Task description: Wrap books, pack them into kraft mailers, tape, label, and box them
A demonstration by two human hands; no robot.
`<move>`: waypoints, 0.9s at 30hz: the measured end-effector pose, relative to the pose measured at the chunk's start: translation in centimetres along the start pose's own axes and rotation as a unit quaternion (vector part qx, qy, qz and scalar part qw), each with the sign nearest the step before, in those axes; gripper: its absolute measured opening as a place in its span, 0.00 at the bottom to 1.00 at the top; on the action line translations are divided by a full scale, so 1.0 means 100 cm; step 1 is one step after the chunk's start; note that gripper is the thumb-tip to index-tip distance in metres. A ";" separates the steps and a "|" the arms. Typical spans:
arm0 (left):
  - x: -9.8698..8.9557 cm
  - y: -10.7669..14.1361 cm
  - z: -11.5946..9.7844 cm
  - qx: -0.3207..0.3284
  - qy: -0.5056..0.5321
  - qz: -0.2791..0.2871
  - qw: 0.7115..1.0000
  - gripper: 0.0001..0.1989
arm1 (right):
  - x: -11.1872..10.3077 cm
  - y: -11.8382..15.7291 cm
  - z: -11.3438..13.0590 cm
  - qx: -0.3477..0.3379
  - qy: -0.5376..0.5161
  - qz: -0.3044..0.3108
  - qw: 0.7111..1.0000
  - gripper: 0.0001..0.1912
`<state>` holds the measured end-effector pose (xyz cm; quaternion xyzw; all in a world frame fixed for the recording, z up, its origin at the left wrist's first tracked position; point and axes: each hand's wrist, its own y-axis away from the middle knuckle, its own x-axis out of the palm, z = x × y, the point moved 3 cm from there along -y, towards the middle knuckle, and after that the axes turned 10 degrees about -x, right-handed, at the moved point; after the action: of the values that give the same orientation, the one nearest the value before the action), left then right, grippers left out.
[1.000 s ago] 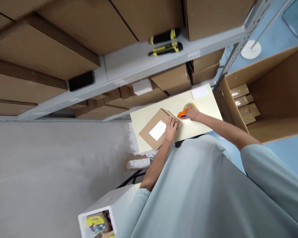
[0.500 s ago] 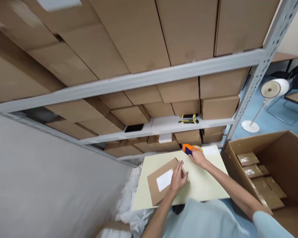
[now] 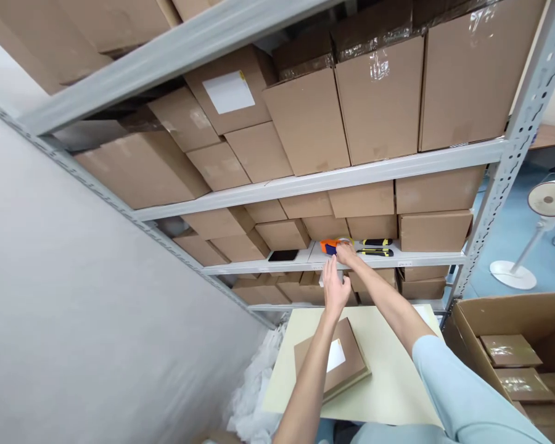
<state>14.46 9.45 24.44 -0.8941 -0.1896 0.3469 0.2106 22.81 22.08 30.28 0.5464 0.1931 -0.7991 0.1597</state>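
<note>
Gripping the orange tape dispenser at the shelf, your right hand does best to loosen its fingers only once it rests flat, clear of the utility knives; whether it touches the shelf is hard to tell. Your left hand seems empty, fingers loosely extended. The labelled carton lies on the desk, partly behind your left forearm.

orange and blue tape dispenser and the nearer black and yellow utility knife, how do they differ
The tape dispenser is chunky, the utility knife slim. The right hand holds the dispenser, while the knife lies on the pale grey shelf. Both mix bright and dark colours.
</note>
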 end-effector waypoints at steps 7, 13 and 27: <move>-0.004 0.105 0.045 -0.083 -0.028 0.062 0.994 0.39 | 0.021 -0.006 -0.018 -0.034 -0.021 -0.027 0.999 0.30; 0.001 0.224 0.087 -0.214 -0.058 0.182 0.958 0.32 | 0.133 0.107 -0.063 -0.001 -0.178 -0.150 0.972 0.37; 0.029 0.285 0.099 -0.185 -0.063 0.358 0.913 0.36 | 0.309 0.381 0.002 0.233 -0.559 0.100 0.790 0.58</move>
<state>15.04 -10.61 1.71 -0.9012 0.0698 0.4136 -0.1089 29.49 -12.70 -3.66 0.0418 -0.1777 -0.9654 0.1865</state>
